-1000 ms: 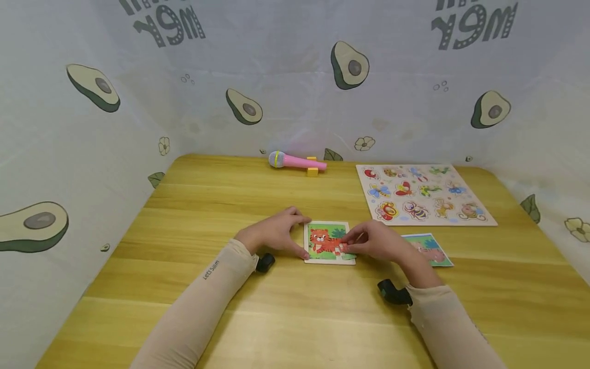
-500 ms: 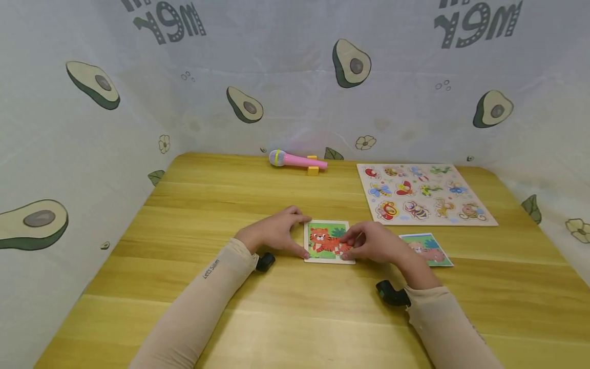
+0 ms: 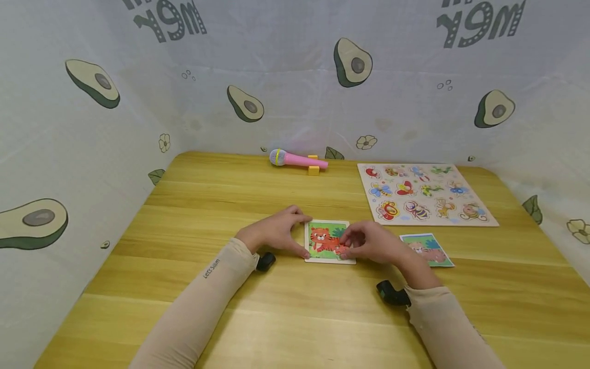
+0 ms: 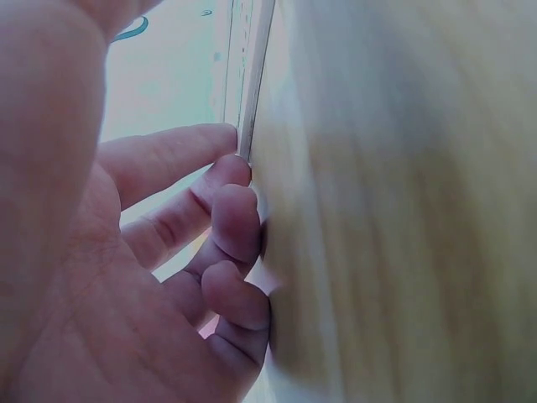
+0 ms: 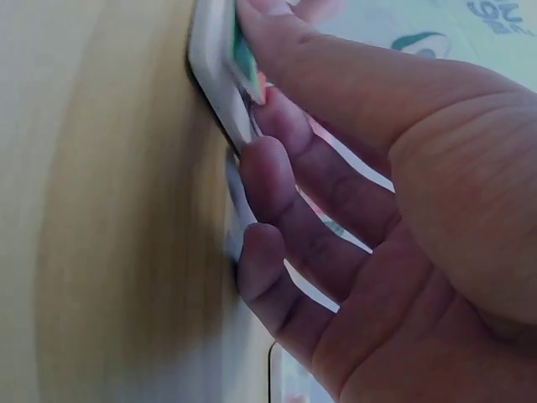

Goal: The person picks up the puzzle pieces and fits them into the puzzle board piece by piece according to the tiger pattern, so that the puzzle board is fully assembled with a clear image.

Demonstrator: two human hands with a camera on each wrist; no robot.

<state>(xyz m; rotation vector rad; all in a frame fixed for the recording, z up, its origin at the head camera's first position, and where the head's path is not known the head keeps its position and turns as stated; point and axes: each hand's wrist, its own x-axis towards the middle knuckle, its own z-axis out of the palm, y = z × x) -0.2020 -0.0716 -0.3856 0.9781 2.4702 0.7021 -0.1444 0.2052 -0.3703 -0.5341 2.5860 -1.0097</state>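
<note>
A small square tiger puzzle (image 3: 324, 237) in a pale wooden frame lies on the table in front of me. My left hand (image 3: 275, 233) holds the puzzle's left side, thumb at its near corner and a fingertip at its far corner. In the left wrist view its fingertips meet the thin frame edge (image 4: 256, 88). On the right side, my right hand (image 3: 375, 242) pinches a puzzle piece (image 5: 244, 63) between thumb and fingers. The green-topped piece sits tilted at the frame in the right wrist view. The right fingers hide part of the puzzle's right edge.
Right of the right hand lies a faded tiger picture card (image 3: 428, 250). Behind it is a large insect peg puzzle board (image 3: 426, 195). A pink toy microphone (image 3: 299, 160) rests on a yellow stand (image 3: 314, 170) at the back of the wooden table (image 3: 221, 189).
The piece in my right hand has moved slightly left and settled into the puzzle's lower right, covering the white gap that showed there. My left hand has stayed put.
</note>
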